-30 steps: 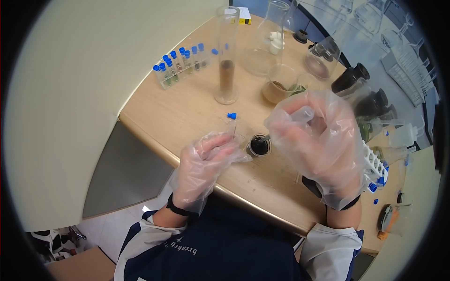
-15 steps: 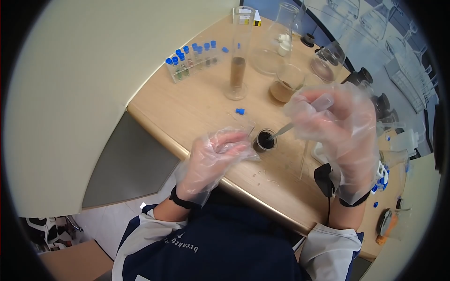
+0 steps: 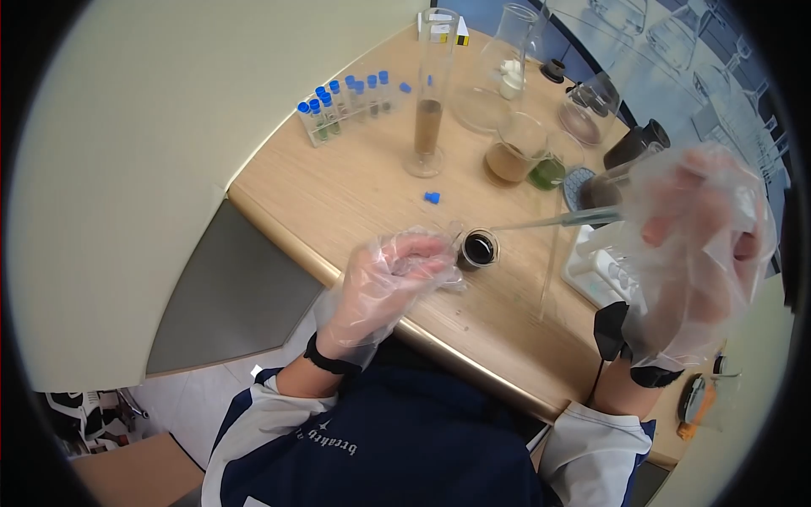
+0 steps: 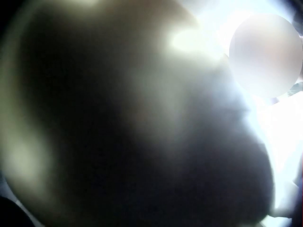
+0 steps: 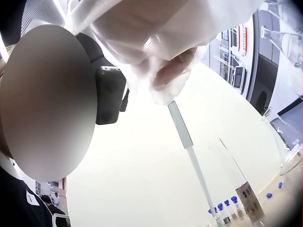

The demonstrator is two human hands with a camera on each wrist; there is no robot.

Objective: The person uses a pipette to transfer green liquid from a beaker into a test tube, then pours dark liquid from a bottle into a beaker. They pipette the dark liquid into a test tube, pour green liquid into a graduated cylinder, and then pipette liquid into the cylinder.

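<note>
In the head view, my gloved left hand (image 3: 389, 283) has curled fingers beside a small glass jar of dark liquid (image 3: 479, 248). A small clear tube (image 3: 456, 229) shows at its fingertips, mostly hidden by the glove. My right hand (image 3: 701, 245), raised at the right, grips a clear dropper (image 3: 583, 217) whose thin tip points left, above and past the jar's rim. The right wrist view shows the dropper (image 5: 181, 125) extending down from the gloved right hand (image 5: 151, 47). A blue cap (image 3: 432, 198) lies beyond the jar. The left wrist view is mostly dark blur.
Behind stand a tall cylinder of brown liquid (image 3: 427, 127), a rack of blue-capped tubes (image 3: 346, 114), a beaker of brown liquid (image 3: 505, 162), green liquid (image 3: 547, 173) and a large flask (image 3: 490, 101). A white rack (image 3: 591, 275) is near my right wrist. The table's edge (image 3: 473, 365) runs in front.
My right hand has moved right and the dropper has come out of the jar, now lying nearly level. The left hand has stayed beside the jar since half a second ago.
</note>
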